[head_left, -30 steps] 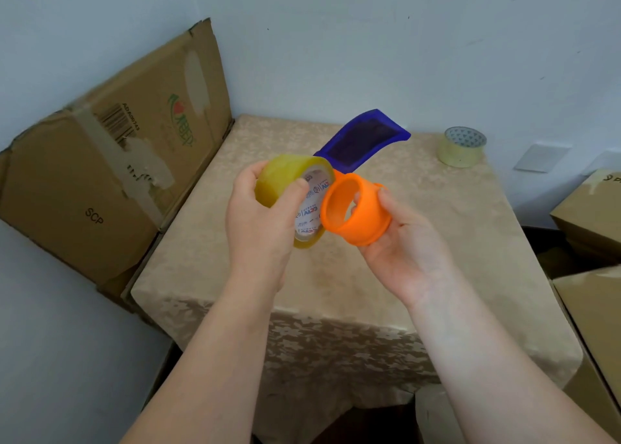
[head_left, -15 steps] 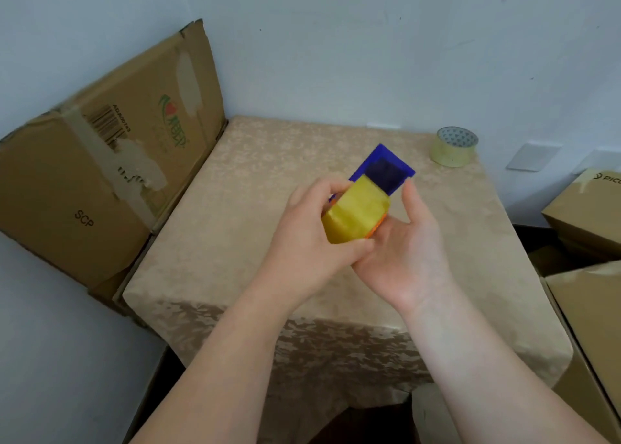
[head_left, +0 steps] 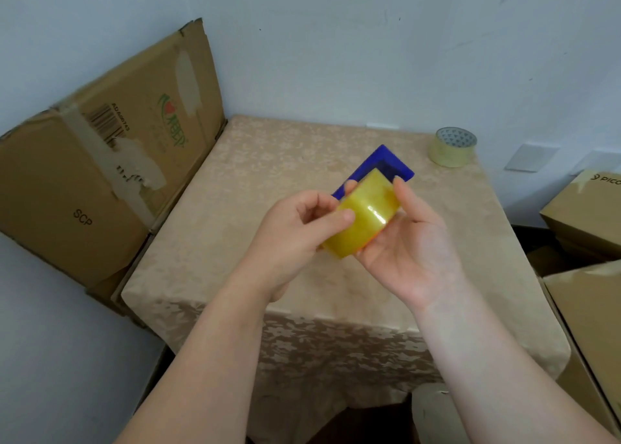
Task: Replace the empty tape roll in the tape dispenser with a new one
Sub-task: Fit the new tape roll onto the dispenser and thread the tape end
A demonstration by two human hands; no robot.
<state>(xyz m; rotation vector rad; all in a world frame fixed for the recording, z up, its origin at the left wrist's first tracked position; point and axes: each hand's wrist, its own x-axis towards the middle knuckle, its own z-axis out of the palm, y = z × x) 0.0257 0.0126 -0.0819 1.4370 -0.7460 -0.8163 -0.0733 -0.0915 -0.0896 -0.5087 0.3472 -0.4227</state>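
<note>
A full yellow tape roll (head_left: 361,220) sits between both hands above the table, covering the dispenser's orange hub; only a thin orange edge shows at its lower right. The dispenser's blue blade guard (head_left: 383,168) sticks out behind the roll. My left hand (head_left: 295,238) presses the roll's near side with thumb and fingers. From underneath and the right, my right hand (head_left: 408,242) cradles the dispenser and roll, fingers curled over the far edge. The old, nearly empty tape roll (head_left: 452,147) lies flat at the table's far right corner.
The table (head_left: 268,181) wears a beige patterned cloth and stands in a corner of white walls. A large flattened cardboard box (head_left: 111,161) leans at the left. More cardboard boxes (head_left: 591,215) are stacked at the right.
A second ago my left hand held the yellow roll beside the bare orange hub. The roll has since been pushed over the hub, and both hands have closed around it.
</note>
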